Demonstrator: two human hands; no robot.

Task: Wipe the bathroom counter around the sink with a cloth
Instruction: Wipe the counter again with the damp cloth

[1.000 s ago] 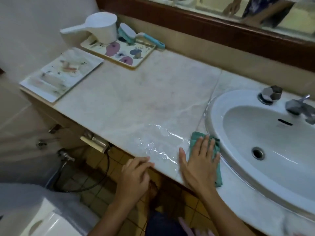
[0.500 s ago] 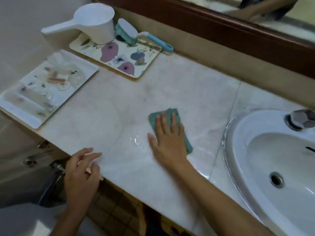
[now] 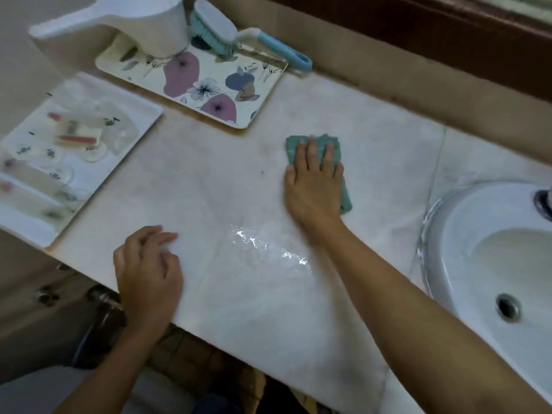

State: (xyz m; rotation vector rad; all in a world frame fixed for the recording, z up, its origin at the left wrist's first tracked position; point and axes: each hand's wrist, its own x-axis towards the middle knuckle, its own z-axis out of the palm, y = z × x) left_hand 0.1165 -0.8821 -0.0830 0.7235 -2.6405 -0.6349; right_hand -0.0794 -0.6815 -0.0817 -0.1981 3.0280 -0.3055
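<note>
A folded teal cloth (image 3: 343, 150) lies flat on the pale marble counter (image 3: 209, 180), midway between the flowered tray and the sink. My right hand (image 3: 313, 186) presses it down with straight, spread fingers; most of the cloth is hidden under the palm. My left hand (image 3: 149, 273) rests on the counter's front edge with loosely curled fingers and holds nothing. A wet, shiny patch (image 3: 268, 246) sits between the two hands. The white oval sink (image 3: 448, 249) is at the right.
A flowered tray (image 3: 191, 82) at the back holds a white scoop (image 3: 143, 22) and a teal scrub brush (image 3: 227, 34). A white tray (image 3: 59, 156) of toiletries overhangs the counter's left end. A brown mirror frame (image 3: 418, 34) runs along the back.
My right hand has slid the cloth from beside the sink rim leftwards and then towards the back of the counter. My left hand stays on the counter's front edge.
</note>
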